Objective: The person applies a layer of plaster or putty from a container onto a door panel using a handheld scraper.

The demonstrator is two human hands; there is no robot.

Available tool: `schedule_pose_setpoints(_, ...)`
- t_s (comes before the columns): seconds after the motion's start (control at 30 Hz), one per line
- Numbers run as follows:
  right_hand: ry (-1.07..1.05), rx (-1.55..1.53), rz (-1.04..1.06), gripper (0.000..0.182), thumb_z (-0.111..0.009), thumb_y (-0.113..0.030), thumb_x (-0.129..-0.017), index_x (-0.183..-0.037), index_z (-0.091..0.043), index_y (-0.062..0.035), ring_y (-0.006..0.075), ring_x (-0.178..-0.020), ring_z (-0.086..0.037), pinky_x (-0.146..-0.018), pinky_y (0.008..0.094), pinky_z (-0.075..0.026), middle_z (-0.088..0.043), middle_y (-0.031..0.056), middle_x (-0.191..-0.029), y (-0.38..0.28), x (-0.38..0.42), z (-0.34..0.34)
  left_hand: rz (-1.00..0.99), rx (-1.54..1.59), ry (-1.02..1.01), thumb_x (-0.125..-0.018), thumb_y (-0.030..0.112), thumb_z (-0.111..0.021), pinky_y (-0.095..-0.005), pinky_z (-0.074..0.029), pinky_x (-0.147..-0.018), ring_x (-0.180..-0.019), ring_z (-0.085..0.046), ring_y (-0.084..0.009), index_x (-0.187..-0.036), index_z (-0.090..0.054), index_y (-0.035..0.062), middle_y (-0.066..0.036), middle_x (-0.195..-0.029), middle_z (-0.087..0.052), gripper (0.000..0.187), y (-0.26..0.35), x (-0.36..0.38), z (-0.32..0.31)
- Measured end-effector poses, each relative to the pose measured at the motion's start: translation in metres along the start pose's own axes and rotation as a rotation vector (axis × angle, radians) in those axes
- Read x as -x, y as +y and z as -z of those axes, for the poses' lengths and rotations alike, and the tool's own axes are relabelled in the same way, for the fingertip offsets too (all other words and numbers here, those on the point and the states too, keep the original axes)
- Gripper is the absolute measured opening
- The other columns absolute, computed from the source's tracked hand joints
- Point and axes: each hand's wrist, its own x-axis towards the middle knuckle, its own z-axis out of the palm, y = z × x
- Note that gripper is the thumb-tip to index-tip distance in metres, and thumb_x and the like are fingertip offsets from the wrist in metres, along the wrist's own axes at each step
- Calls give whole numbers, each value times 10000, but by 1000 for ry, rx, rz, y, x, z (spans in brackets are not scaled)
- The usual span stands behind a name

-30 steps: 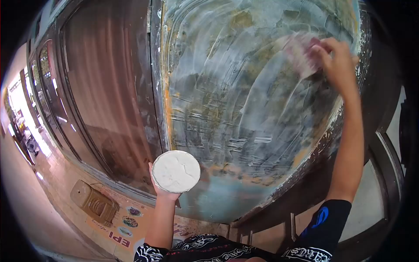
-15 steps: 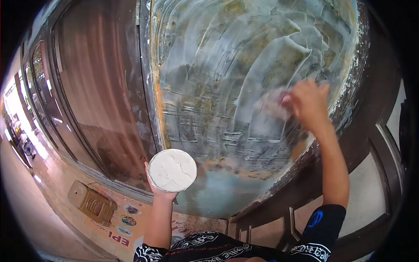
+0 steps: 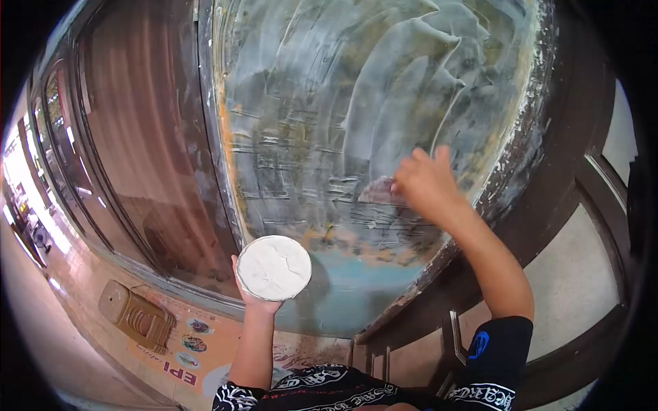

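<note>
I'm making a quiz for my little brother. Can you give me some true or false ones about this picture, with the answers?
1. The left hand holds a round container. True.
2. The stuff in it is bright red. False: it is white.
3. The right hand is empty. False: it holds a thin pinkish piece.
4. The right sleeve is black with a blue mark. True.
5. The floor has no letters on it. False: "EPI" shows there.

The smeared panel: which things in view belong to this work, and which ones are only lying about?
Belong to the job:
smeared panel
white paste on left hand
thin spreader in right hand

Apparently just lying about:
brown stool
printed floor sheet
distant fan
</note>
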Motion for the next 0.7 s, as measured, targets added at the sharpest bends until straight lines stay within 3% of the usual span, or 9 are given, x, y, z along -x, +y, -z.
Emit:
schedule_pose_setpoints(0.07, 175, 151, -130, 125, -748, -283, -785, -811, -712, -166, 219, -940, -574, -835, 490, -331, -653, -11, -822, 38, -19, 29, 0, 7, -12, -911, 709, -413, -548, -459, -1025, -1234, -550, -369, -1374, -532, 88, -133, -1378, -563, 784, -11, 5, -6)
schedule_pose_setpoints(0.2, 445, -62, -504, 224, -717, -345, -858, -951, -749, -144, 245, -897, -651, -874, 492, -337, -719, 30, -898, 136, -31, 105, 22, -6, -23, -910, 709, -413, -550, -457, -1028, -1231, -556, -373, -1370, -539, 90, -137, -1367, -574, 781, -26, 16, 5)
schedule_pose_setpoints(0.23, 426, -90, -563, 292, -723, -366, -855, -975, -740, -100, 251, -822, -679, -849, 446, -399, -724, 51, -868, 146, -26, 126, 33, 2, -20, -909, 710, -413, -551, -457, -1029, -1230, -557, -374, -1370, -539, 90, -138, -1366, -575, 783, -28, 18, 7)
schedule_pose_setpoints(0.3, 334, -283, -549, 309, -755, -359, -824, -948, -731, -77, 241, -785, -676, -772, 367, -462, -712, 46, -836, 139, -13, 147, 28, 9, 29, -906, 712, -411, -555, -456, -1029, -1233, -555, -376, -1371, -538, 90, -137, -1368, -573, 787, -32, 20, 8)
schedule_pose_setpoints(0.37, 173, -546, -321, 293, -781, -323, -793, -912, -728, -61, 279, -778, -678, -716, 332, -496, -715, 82, -845, 106, -2, 130, 36, 20, 23, -905, 712, -412, -557, -453, -1032, -1236, -552, -377, -1374, -536, 90, -135, -1375, -569, 789, -34, 22, 11)
schedule_pose_setpoints(0.47, -176, -311, -134, 240, -801, -240, -742, -829, -713, -33, 346, -799, -660, -739, 413, -508, -687, 136, -839, 45, 14, 68, 75, 56, -2, -909, 700, -415, -577, -426, -1053, -1260, -532, -386, -1394, -520, 98, -133, -1405, -546, 781, -38, 19, 9)
schedule_pose_setpoints(0.53, -387, -140, -137, 221, -776, -305, -749, -803, -720, -98, 333, -817, -675, -745, 436, -518, -698, 93, -848, 17, 24, 28, 106, 82, -25, -916, 687, -416, -592, -406, -1066, -1278, -516, -390, -1414, -504, 107, -129, -1429, -527, 769, -41, 18, 11)
schedule_pose_setpoints(0.67, -254, 22, -233, 190, -717, -297, -822, -833, -720, -107, 316, -827, -683, -759, 434, -521, -699, 88, -884, 53, 15, 36, 106, 55, -53, -913, 703, -408, -589, -416, -1058, -1258, -533, -395, -1406, -511, 92, -133, -1402, -552, 792, -47, 16, 6)
schedule_pose_setpoints(0.7, -87, 21, -280, 192, -709, -286, -834, -847, -720, -94, 320, -834, -682, -756, 438, -519, -702, 95, -897, 74, 10, 58, 107, 57, -58, -913, 703, -408, -589, -416, -1058, -1258, -533, -395, -1406, -511, 92, -133, -1402, -552, 792, -46, 16, 6)
